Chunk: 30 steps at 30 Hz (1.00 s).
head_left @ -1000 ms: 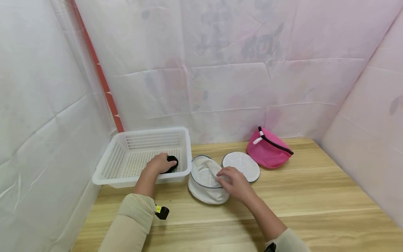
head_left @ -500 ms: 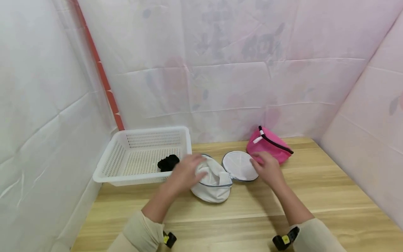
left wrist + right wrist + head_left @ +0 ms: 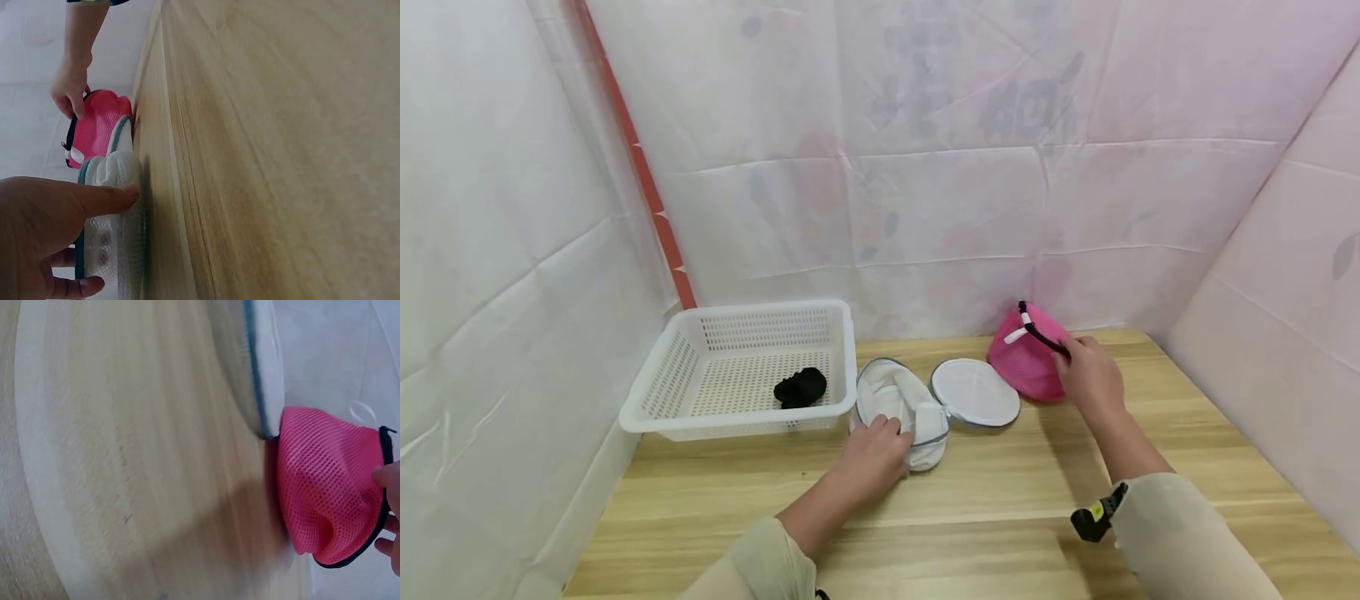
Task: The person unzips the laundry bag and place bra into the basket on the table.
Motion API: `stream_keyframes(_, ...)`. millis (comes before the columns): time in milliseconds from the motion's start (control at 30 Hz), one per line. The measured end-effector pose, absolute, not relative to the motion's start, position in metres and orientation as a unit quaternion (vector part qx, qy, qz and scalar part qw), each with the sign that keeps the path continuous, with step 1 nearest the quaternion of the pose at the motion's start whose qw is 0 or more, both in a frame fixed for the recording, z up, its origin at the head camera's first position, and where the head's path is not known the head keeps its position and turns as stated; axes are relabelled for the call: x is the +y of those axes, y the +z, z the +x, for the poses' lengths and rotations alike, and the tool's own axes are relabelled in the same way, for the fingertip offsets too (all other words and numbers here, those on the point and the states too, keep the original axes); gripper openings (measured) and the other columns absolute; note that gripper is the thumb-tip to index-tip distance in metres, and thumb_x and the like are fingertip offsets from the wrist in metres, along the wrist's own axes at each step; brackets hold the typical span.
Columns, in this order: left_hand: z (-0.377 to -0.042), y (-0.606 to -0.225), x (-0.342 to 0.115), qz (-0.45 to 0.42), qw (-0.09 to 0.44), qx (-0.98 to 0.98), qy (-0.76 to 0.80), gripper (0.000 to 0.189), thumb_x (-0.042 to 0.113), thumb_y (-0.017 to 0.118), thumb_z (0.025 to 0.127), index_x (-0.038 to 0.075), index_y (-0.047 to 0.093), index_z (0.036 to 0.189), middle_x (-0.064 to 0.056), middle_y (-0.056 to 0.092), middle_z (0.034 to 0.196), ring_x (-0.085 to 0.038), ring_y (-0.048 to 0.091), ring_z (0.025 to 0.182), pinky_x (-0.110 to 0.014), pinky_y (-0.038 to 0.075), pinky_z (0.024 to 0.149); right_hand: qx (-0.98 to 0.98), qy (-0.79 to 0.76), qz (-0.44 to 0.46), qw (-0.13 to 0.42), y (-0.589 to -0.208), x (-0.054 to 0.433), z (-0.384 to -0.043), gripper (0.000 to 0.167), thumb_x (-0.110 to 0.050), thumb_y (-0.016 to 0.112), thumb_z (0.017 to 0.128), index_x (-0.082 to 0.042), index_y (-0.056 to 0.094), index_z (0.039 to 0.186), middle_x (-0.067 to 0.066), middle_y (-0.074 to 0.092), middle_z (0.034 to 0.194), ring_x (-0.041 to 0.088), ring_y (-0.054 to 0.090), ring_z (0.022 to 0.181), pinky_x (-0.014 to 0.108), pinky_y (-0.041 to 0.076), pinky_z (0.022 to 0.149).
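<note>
A white mesh laundry bag with a grey-blue zip edge stands on the table, its round lid laid open to the right. My left hand holds its near side; in the left wrist view the thumb lies outside the mesh and other fingers reach over the zip edge. Farther right, a pink mesh bag with a black zip and white tab sits by the back wall. My right hand pinches its black zip edge, seen also in the right wrist view, where the hand is partly cut off.
A white slotted plastic basket stands at the back left with a black bunched cloth item inside. Sheeted walls close off the back and both sides of the wooden table.
My left hand has left the basket and the black item, and now grips the white bag. My right hand has moved from the white bag to the pink bag's edge.
</note>
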<state>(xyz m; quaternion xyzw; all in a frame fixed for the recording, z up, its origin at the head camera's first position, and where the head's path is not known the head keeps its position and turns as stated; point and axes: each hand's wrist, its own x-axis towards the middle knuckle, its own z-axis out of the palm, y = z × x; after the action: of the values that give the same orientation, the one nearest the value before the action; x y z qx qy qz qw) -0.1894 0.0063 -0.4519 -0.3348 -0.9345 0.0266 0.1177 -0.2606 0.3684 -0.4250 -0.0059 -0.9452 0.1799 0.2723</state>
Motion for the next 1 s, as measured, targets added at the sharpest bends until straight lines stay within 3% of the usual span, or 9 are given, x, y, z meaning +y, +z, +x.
stream_keyframes(167, -0.205, -0.459, 0.013, -0.308, 0.137, -0.941, 0.015, 0.025, 0.037, 0.078, 0.078, 0.019, 0.07, 0.093, 0.0, 0.061, 0.085, -0.019, 0.058, 0.081, -0.031, 0.046, 0.053, -0.945, 0.17, -0.016, 0.279, -0.425, 0.381, -0.252, 0.026, -0.008, 0.064, 0.09, -0.002, 0.069, 0.115, 0.027, 0.062, 0.096, 0.049, 0.061, 0.081, 0.061, 0.045, 0.061)
stream_keyframes(333, -0.224, -0.462, 0.018, -0.279, 0.145, -0.949, 0.01, 0.025, 0.036, 0.079, 0.079, 0.017, 0.071, 0.093, -0.003, 0.063, 0.086, -0.022, 0.059, 0.082, -0.034, 0.049, 0.056, -0.938, 0.163, -0.026, 0.306, -0.418, 0.395, -0.24, 0.023, -0.005, 0.063, 0.088, 0.0, 0.071, 0.109, 0.025, 0.064, 0.096, 0.049, 0.061, 0.083, 0.062, 0.045, 0.063)
stream_keyframes(600, -0.246, -0.457, 0.024, -0.233, 0.098, -0.967, -0.021, 0.02, 0.03, 0.074, 0.084, 0.013, 0.071, 0.094, -0.007, 0.064, 0.09, -0.026, 0.06, 0.087, -0.041, 0.053, 0.064, -0.941, 0.155, -0.003, 0.3, -0.408, 0.414, -0.201, 0.018, -0.005, 0.072, 0.079, 0.0, 0.075, 0.095, 0.021, 0.067, 0.087, 0.045, 0.063, 0.076, 0.056, 0.045, 0.059)
stream_keyframes(867, -0.263, -0.457, 0.026, -0.205, 0.096, -0.973, -0.047, 0.016, 0.013, 0.073, 0.084, 0.009, 0.069, 0.1, -0.008, 0.062, 0.093, -0.025, 0.059, 0.091, -0.039, 0.055, 0.065, -0.931, 0.165, 0.147, 0.291, -0.404, 0.371, -0.163, 0.02, -0.002, 0.085, 0.065, -0.008, 0.077, 0.082, 0.001, 0.068, 0.079, 0.019, 0.064, 0.07, 0.036, 0.053, 0.06)
stream_keyframes(1000, -0.26, -0.457, 0.026, -0.208, 0.074, -0.972, -0.082, 0.035, 0.006, 0.071, 0.084, 0.004, 0.065, 0.119, -0.013, 0.06, 0.122, -0.028, 0.053, 0.119, -0.044, 0.056, 0.081, -0.92, 0.197, 0.2, 0.275, -0.404, 0.335, -0.15, 0.026, -0.002, 0.088, 0.063, -0.013, 0.077, 0.084, -0.006, 0.068, 0.083, 0.006, 0.061, 0.07, 0.02, 0.051, 0.061)
